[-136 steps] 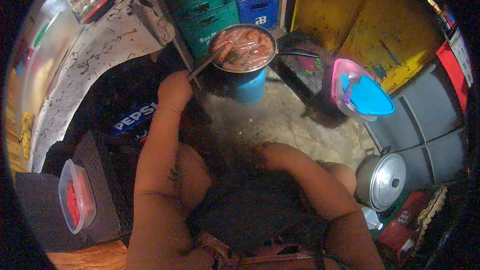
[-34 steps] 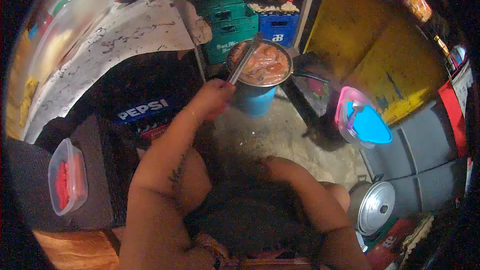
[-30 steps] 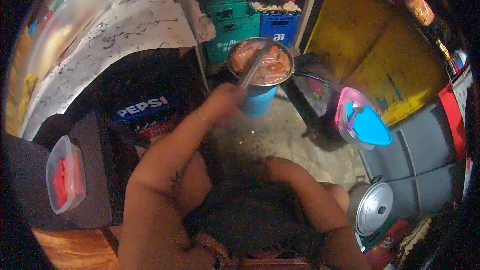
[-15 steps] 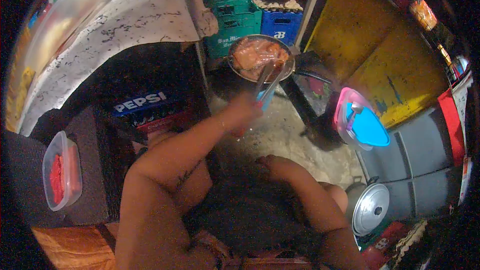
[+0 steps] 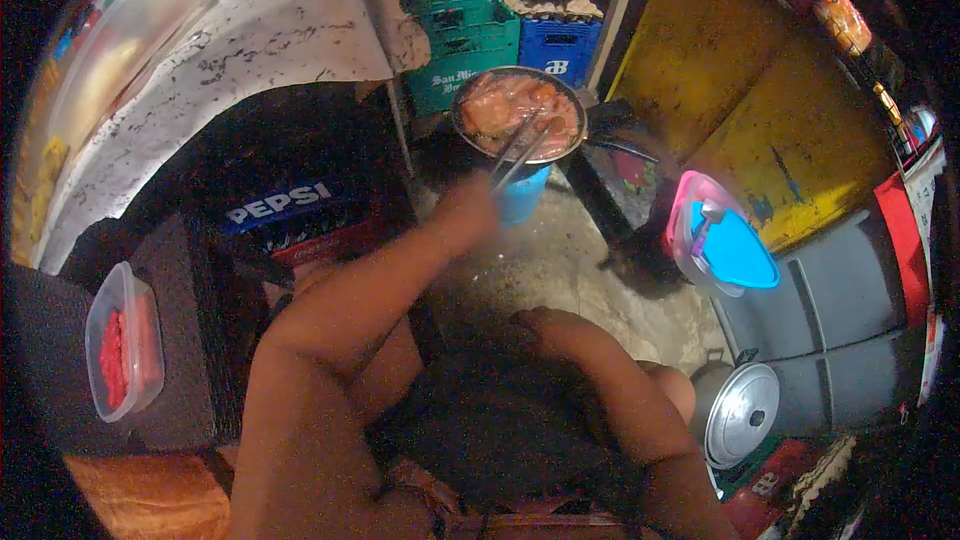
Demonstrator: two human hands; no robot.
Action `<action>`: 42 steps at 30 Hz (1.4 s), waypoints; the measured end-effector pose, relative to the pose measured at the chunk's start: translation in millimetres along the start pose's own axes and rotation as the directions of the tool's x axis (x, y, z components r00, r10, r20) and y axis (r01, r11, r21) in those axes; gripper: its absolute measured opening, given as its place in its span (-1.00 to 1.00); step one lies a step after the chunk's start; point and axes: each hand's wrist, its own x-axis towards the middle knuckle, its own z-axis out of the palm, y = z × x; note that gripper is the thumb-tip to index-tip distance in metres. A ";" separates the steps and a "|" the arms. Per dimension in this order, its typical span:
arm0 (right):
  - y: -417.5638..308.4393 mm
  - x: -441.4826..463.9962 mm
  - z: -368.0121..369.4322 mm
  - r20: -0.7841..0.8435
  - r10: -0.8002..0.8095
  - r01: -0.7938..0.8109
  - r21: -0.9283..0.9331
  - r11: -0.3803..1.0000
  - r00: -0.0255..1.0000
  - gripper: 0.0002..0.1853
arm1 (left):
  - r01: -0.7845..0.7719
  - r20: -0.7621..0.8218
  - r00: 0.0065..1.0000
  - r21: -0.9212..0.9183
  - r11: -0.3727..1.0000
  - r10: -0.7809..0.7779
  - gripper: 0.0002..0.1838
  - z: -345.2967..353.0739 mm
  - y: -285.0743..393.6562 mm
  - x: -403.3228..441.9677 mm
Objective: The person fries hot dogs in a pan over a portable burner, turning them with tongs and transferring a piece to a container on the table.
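At the top centre, a frying pan (image 5: 478, 142) holds reddish-pink meat pieces (image 5: 510, 100) that look wet and glossy. My left hand (image 5: 470, 215), somewhat blurred, is closed around metal tongs (image 5: 515, 158). Their tips reach into the meat near the pan's right side. A blue container (image 5: 525, 198) stands just below the pan, close to that hand. My right hand (image 5: 545, 328) rests on my dark-clothed leg, holding nothing, its fingers loosely laid out and partly lost in shadow.
A clear tub (image 5: 125, 340) with red food sits at left. At right are a pink-rimmed tub (image 5: 685, 230) with a blue lid (image 5: 738, 250) and a lidded pot (image 5: 742, 415). Green crates (image 5: 465, 50) and a blue crate (image 5: 560, 50) stand behind the pan.
My left hand has drawn back slightly to the left and turned the tongs, which now lie lower across the meat. More of the blue container shows. My right hand stays put.
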 end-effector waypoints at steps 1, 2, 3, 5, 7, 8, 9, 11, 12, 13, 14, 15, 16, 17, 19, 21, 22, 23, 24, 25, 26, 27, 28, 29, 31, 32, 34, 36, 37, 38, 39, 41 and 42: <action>-4.3 -2.6 -3.1 0.001 0.000 0.000 -0.013 1.000 1.000 -0.34 | 0.016 0.012 1.000 0.006 1.000 -0.016 -0.68 -1.2 -0.6 3.0; -6.7 -3.8 -4.8 0.001 0.000 0.000 -0.027 1.000 1.000 -0.33 | 0.032 0.023 0.999 0.013 0.999 -0.032 -0.66 -2.0 -1.3 6.8; -6.4 -3.2 -4.4 0.007 0.016 -0.016 -0.037 0.999 1.000 -0.34 | 0.047 0.034 0.998 0.020 0.999 -0.048 -0.64 -1.4 -2.6 9.9; -5.3 -1.8 -3.3 0.016 0.051 -0.050 -0.059 0.997 0.999 -0.34 | 0.056 0.009 0.998 0.089 0.994 -0.057 -0.61 3.3 -7.4 13.7; -13.0 -5.5 -7.6 0.012 0.076 -0.075 -0.015 0.997 0.997 -0.34 | 0.062 0.003 0.998 0.137 0.989 -0.063 -0.57 3.6 -7.1 14.4; -15.5 -7.2 -9.0 0.010 0.088 -0.088 0.007 0.996 0.996 -0.34 | 0.064 0.010 0.998 0.151 0.987 -0.066 -0.56 3.8 -6.6 15.0; -13.1 -7.2 -7.2 0.001 0.084 -0.084 0.000 0.996 0.996 -0.34 | 0.065 0.018 0.997 0.164 0.984 -0.068 -0.54 2.4 -4.4 14.0; -6.5 -6.5 -2.1 -0.017 0.077 -0.077 -0.015 0.997 0.997 -0.35 | 0.043 0.032 0.998 0.176 0.984 -0.049 -0.54 -0.3 -1.3 10.7; -7.2 -7.2 -2.8 -0.013 0.070 -0.070 -0.016 0.997 0.997 -0.36 | 0.032 0.039 0.998 0.181 0.983 -0.039 -0.55 -1.9 0.0 9.0; -8.4 -8.0 -4.4 -0.009 0.063 -0.063 -0.016 0.998 0.998 -0.36 | 0.028 0.030 0.999 0.185 0.982 -0.034 -0.56 -2.5 1.1 8.2; -8.8 -8.6 -5.3 -0.006 0.056 -0.056 -0.017 0.998 0.998 -0.37 | 0.024 0.020 0.999 0.189 0.982 -0.028 -0.58 -3.0 2.2 7.6; -6.6 -8.3 -3.5 -0.013 0.059 -0.059 -0.013 0.998 0.998 -0.38 | 0.020 0.011 1.000 0.193 0.981 -0.022 -0.59 -3.2 2.9 7.6; -2.4 -7.0 -0.3 -0.020 0.062 -0.062 -0.010 0.998 0.998 -0.39 | 0.017 0.000 1.000 0.203 0.979 -0.017 -0.62 -3.6 2.3 8.8; 0.2 -6.5 1.6 -0.027 0.065 -0.065 -0.006 0.998 0.998 -0.40 | 0.014 -0.011 1.000 0.213 0.977 -0.012 -0.64 -4.5 0.8 10.5; 1.1 -7.2 1.9 -0.034 0.046 -0.047 -0.011 0.999 0.998 -0.40 | -0.002 -0.019 1.000 0.244 0.970 0.007 -0.67 -9.8 4.3 8.3; 0.9 -7.3 1.0 -0.032 0.031 -0.031 -0.017 0.999 0.999 -0.42 | -0.026 -0.014 0.999 0.285 0.958 0.031 -0.70 -17.2 8.5 3.8; -0.4 -7.7 -0.4 -0.026 0.025 -0.025 -0.020 0.999 0.999 -0.42 | -0.049 -0.023 0.998 0.299 0.953 0.058 -0.70 -19.6 9.6 0.6; -1.5 -7.6 -0.9 -0.019 0.018 -0.019 -0.024 1.000 1.000 -0.43 | -0.071 -0.033 0.996 0.312 0.947 0.085 -0.70 -21.2 10.0 -3.0; -1.6 -6.6 -0.2 -0.015 0.041 -0.042 -0.033 0.999 0.999 -0.43 | -0.092 -0.043 0.993 0.326 0.941 0.112 -0.71 -22.4 10.1 -5.1; -1.4 -5.1 0.7 -0.011 0.064 -0.065 -0.042 0.997 0.998 -0.44 | -0.094 -0.054 0.991 0.347 0.933 0.120 -0.71 -23.2 10.4 -5.5; -1.4 -4.1 1.1 -0.008 0.087 -0.087 -0.052 0.995 0.996 -0.45 | -0.097 -0.065 0.990 0.368 0.925 0.129 -0.71 -24.0 10.7 -5.5; -2.6 -4.5 0.4 -0.007 0.079 -0.079 -0.044 0.996 0.997 -0.45 | -0.099 -0.075 0.987 0.390 0.916 0.139 -0.71 -25.6 11.9 -5.8; -4.6 -5.4 -1.1 -0.006 0.071 -0.072 -0.035 0.997 0.997 -0.45 | -0.098 -0.078 0.987 0.396 0.913 0.140 -0.71 -28.2 12.9 -6.2; -5.6 -6.0 -1.9 -0.006 0.064 -0.064 -0.027 0.998 0.998 -0.46 | -0.098 -0.080 0.987 0.403 0.910 0.142 -0.71 -31.7 14.1 -6.8; 3.0 -2.8 4.8 -0.019 0.056 -0.057 -0.041 0.998 0.998 -0.45 | -0.079 -0.087 0.989 0.396 0.915 0.123 -0.71 -35.5 14.2 -5.2; 6.8 -1.1 7.6 -0.025 0.052 -0.053 -0.048 0.997 0.998 -0.44 | -0.059 -0.092 0.991 0.383 0.922 0.102 -0.71 -36.5 13.5 -3.1; 8.7 0.1 7.8 -0.015 0.029 -0.030 -0.043 0.999 0.999 -0.43 | -0.043 -0.105 0.991 0.377 0.925 0.088 -0.72 -37.8 7.6 2.5; 4.1 -3.0 3.8 -0.012 0.033 -0.033 -0.038 0.999 0.999 -0.43 | -0.047 -0.124 0.987 0.392 0.919 0.104 -0.72 -36.8 -5.5 9.4; -5.3 -9.0 -2.5 -0.014 0.048 -0.049 -0.035 0.998 0.999 -0.43 | -0.040 -0.124 0.988 0.382 0.923 0.093 -0.72 -36.7 -8.7 11.0; -10.5 -11.8 -6.6 -0.018 0.065 -0.065 -0.032 0.997 0.998 -0.43 | -0.033 -0.123 0.989 0.373 0.927 0.085 -0.72 -36.4 -10.9 13.3; -10.3 -11.0 -7.2 -0.012 0.069 -0.069 -0.038 0.997 0.998 -0.43 | -0.028 -0.121 0.990 0.363 0.931 0.077 -0.72 -37.7 -9.2 13.7; -9.7 -9.8 -6.1 0.003 0.078 -0.077 -0.047 0.996 0.997 -0.43 | -0.042 -0.132 0.986 0.381 0.923 0.099 -0.73 -37.6 -7.7 10.6; -9.5 -9.3 -6.5 0.012 0.054 -0.053 -0.016 0.998 0.998 -0.44 | -0.046 -0.137 0.985 0.390 0.920 0.108 -0.73 -38.6 -6.4 7.8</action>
